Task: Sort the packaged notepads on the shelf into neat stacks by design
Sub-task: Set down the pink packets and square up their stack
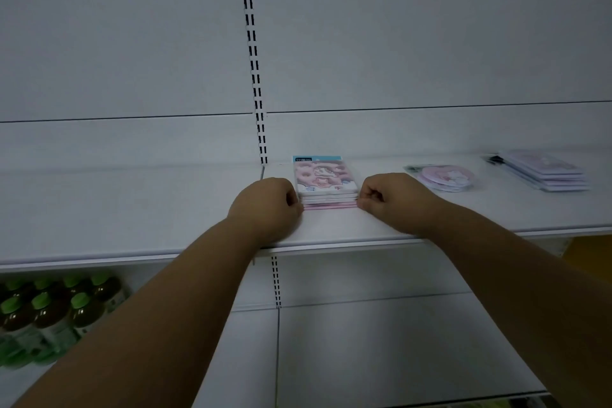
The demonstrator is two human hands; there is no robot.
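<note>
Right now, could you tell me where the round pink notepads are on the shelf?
In the head view, the round pink notepads lie on the shelf, right of the right hand and left of the rectangular stack.

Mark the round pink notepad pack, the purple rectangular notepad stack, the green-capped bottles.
round pink notepad pack (443, 177), head view, top face
purple rectangular notepad stack (546, 169), head view, top cover
green-capped bottles (43, 300), head view, one cap

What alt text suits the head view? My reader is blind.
Two hands, left hand and right hand, press curled fingers against the sides of a notepad stack on a white shelf; round pads and another stack lie to the right.
</note>
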